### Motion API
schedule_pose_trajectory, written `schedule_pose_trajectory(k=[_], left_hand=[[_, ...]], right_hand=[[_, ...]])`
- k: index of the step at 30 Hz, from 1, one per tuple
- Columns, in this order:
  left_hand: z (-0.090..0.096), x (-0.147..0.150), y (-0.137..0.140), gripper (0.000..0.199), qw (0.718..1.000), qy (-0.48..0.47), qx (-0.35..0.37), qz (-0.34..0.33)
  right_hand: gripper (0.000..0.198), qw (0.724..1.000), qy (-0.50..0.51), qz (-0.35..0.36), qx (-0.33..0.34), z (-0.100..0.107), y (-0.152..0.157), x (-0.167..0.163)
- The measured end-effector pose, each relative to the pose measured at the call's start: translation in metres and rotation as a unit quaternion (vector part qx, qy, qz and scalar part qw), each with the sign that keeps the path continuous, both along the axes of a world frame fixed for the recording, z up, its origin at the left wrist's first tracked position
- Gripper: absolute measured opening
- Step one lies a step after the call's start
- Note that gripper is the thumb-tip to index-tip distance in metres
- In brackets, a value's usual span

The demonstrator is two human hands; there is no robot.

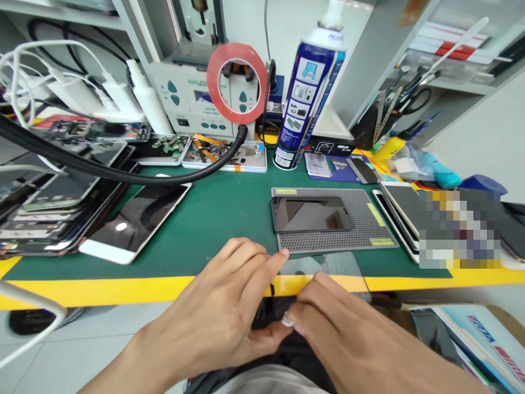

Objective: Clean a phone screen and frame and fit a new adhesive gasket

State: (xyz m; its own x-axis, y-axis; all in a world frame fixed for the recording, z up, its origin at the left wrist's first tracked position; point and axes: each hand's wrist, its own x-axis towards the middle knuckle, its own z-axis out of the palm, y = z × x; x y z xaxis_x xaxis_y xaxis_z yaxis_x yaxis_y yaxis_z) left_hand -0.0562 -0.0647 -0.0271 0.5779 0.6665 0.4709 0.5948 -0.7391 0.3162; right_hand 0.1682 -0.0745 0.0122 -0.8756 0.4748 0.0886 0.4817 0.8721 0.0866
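Note:
My left hand (217,306) is closed around the left side of a clear sheet (301,266), perhaps plastic film or a pouch. Its index fingertip lies near the sheet's upper left corner, while the thumb reaches toward my right hand (340,323). Curled fingers of that right hand pinch a small white piece (287,320), which the left thumb also seems to touch. The sheet's lower part is hidden behind the fingers. Just beyond the hands, a dark phone (311,213) lies screen up on a grey perforated mat (369,219).
Left on the green work mat (229,213) lies a white-framed phone (139,219), beside a stack of phone parts (53,213). A black hose (164,175) arches above them. Behind stand a blue spray can (307,93) and a red tape roll (213,82). More phones (397,208) lie right.

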Motion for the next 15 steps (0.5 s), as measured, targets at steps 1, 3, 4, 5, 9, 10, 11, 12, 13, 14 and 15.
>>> schedule_pose_trajectory(k=[1,3,4,5,9,10,11,12,13,14,15], left_hand=[[0.0,0.0,0.0,0.053,1.0,0.0,0.0,0.001],[-0.002,0.0,-0.001,0.054,1.0,-0.001,-0.001,0.002],[-0.002,-0.001,-0.002,0.055,1.0,-0.002,-0.001,0.002],[-0.002,-0.001,-0.002,0.055,1.0,-0.004,-0.001,0.001],[-0.002,-0.002,-0.003,0.054,1.0,-0.008,-0.013,0.002],[-0.002,-0.002,-0.003,0.054,1.0,-0.006,-0.017,0.004],[-0.002,-0.002,-0.003,0.055,1.0,-0.004,-0.02,0.005],[-0.002,-0.002,-0.003,0.056,1.0,-0.002,-0.021,0.007],[-0.001,-0.001,-0.002,0.056,1.0,-0.002,-0.018,0.007],[-0.001,-0.001,-0.002,0.056,1.0,-0.002,-0.014,0.008],[-0.001,0.0,-0.002,0.055,1.0,-0.003,-0.009,0.008]], right_hand=[[0.029,1.0,0.005,-0.012,-0.019,0.001,0.001,0.005],[0.028,0.998,0.034,-0.033,-0.048,-0.001,0.005,0.011],[0.028,0.997,0.046,-0.042,-0.052,-0.003,0.006,0.01],[0.029,0.997,0.055,-0.041,-0.046,-0.006,0.007,0.008],[0.028,0.999,0.038,0.009,0.007,-0.015,0.005,-0.003],[0.028,0.999,0.029,0.019,0.008,-0.014,0.004,-0.001],[0.03,1.0,0.018,0.014,0.007,-0.013,0.003,0.003],[0.034,1.0,0.007,0.003,0.008,-0.011,0.002,0.009],[0.039,1.0,0.001,-0.006,0.012,-0.008,0.001,0.017],[0.043,1.0,0.003,-0.013,0.023,-0.004,0.001,0.026],[0.047,0.999,0.01,-0.025,0.034,-0.001,0.001,0.034]])
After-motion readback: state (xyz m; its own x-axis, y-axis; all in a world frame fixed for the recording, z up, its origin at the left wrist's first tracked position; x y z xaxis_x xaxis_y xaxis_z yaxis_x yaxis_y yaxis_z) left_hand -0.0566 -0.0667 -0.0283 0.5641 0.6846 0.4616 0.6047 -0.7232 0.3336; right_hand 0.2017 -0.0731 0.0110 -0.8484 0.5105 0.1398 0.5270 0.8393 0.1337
